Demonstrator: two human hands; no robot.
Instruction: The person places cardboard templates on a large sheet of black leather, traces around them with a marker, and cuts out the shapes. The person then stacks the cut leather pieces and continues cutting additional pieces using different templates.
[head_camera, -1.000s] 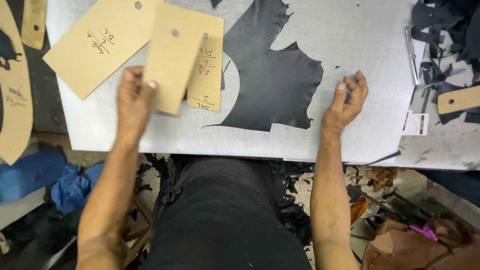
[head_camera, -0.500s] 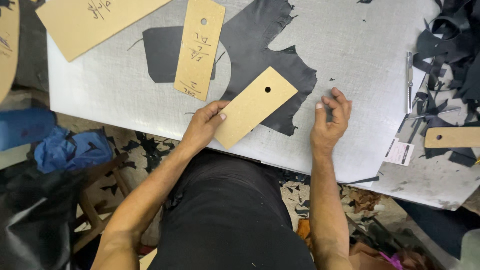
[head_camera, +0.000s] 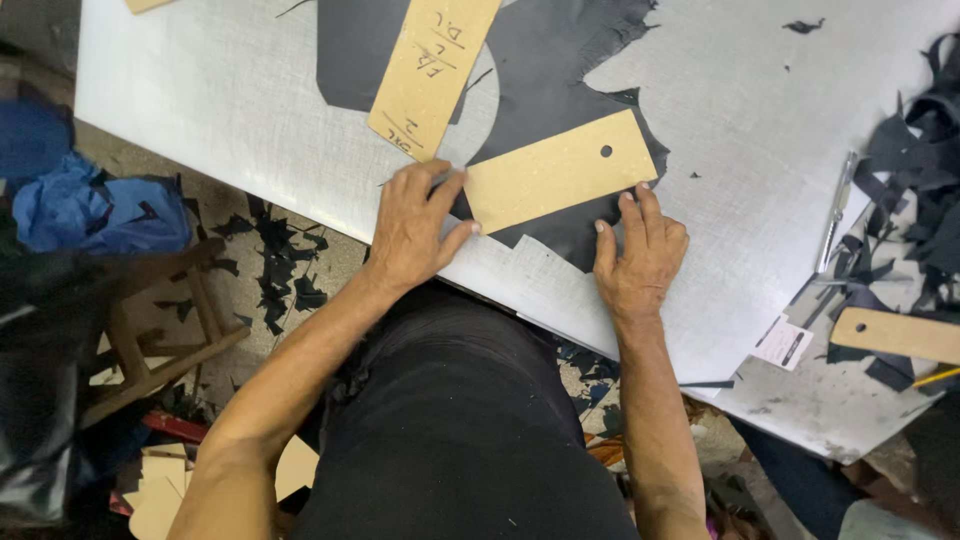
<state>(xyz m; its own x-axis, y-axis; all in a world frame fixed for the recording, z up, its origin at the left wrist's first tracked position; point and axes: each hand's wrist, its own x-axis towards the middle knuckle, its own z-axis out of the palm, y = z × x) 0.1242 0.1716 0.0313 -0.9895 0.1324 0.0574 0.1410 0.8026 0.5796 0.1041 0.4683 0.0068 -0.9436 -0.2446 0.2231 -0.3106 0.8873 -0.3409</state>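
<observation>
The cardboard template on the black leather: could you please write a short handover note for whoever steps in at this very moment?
Left hand: flat on the near left end of the plain cardboard template, thumb and fingers pinning that end.
Right hand: fingertips pressing on the black leather piece at the template's lower right edge.
Things: the template lies tilted across the leather on the grey cutting board. A second, written-on template lies further up the leather. A metal tool rests at the right beside black offcuts.
Done: template laid and held on the leather.
Left: no mark or cut shows around it; neither hand holds a tool.
</observation>
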